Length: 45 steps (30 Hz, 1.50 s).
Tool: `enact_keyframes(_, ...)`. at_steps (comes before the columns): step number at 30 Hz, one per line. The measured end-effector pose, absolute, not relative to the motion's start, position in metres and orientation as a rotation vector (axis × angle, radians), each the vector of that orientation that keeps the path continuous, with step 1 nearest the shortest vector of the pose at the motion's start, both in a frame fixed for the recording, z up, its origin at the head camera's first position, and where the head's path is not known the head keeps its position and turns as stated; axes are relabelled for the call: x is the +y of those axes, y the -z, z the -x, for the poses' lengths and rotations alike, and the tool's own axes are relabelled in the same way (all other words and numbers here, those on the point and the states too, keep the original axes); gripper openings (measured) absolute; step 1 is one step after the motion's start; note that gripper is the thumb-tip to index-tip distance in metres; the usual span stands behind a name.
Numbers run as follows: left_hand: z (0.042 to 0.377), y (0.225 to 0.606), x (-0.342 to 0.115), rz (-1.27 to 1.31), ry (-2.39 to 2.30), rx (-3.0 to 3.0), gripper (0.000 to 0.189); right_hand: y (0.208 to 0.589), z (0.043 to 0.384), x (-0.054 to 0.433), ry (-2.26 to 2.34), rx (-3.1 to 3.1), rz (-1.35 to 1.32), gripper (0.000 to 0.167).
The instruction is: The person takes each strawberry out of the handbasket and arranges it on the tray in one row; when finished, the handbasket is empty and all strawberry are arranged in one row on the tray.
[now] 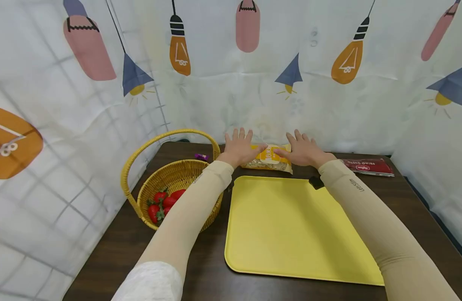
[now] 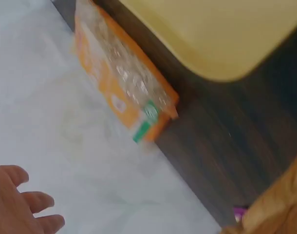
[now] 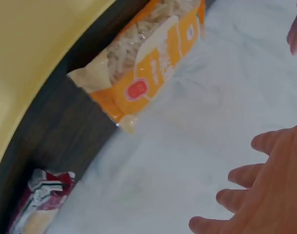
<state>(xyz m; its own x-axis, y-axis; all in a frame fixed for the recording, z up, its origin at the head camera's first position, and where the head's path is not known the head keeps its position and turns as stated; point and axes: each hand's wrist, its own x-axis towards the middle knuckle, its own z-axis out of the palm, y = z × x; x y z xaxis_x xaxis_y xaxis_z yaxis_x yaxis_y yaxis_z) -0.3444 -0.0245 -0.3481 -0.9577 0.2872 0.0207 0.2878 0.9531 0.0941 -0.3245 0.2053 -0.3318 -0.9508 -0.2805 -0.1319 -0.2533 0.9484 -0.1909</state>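
Both hands reach forward over the far side of the table, fingers spread and straight. My left hand (image 1: 238,149) is left of an orange and clear food bag (image 1: 268,159), its thumb in front of the bag in the head view. On the other side my right hand (image 1: 304,151) hovers, thumb toward the same bag. Neither hand holds anything, and in the wrist views both are apart from the bag (image 2: 124,73). Pale pieces show through the bag's clear part (image 3: 139,46). Below the hands lies a yellow tray (image 1: 283,225).
A yellow wicker basket (image 1: 148,188) with a tall handle and several strawberries (image 1: 168,201) stands at left, partly behind the left arm. A purple-wrapped item (image 1: 201,157) lies behind it. At the far right is a dark red packet (image 1: 368,167). A patterned curtain (image 1: 231,100) backs the table.
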Motion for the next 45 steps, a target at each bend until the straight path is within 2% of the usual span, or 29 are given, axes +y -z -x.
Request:
enact_keyframes(6, 0.318, 0.359, -0.014, 0.548, 0.232, -3.074, 0.091, 0.367, 0.305, 0.225, 0.353, 2.917, 0.458, 0.098)
enact_keyframes(13, 0.263, 0.372, -0.030, 0.655, 0.419, -2.930, 0.055, 0.410, 0.275, 0.231, 0.654, 2.869, 0.503, 0.092)
enact_keyframes(22, 0.202, 0.378, -0.088, 0.545, 0.876, -2.597, 0.024, 0.431, 0.245, 0.207, 1.052, 2.829, 0.623, 0.056)
enact_keyframes(33, 0.162, 0.392, -0.156, 0.370, 1.023, -1.861, 0.017, 0.441, 0.221, 0.157, 1.136, 2.712, 0.841, 0.040)
enact_keyframes(40, 0.144, 0.395, -0.170, 0.162, 1.034, -1.344, 0.034, 0.446, 0.229, 0.129, 1.236, 2.619, 0.920, 0.035)
enact_keyframes(45, 0.136, 0.394, -0.186, -0.022, 1.112, -1.293, 0.028, 0.443, 0.234, 0.111, 1.336, 2.630, 0.931, 0.028)
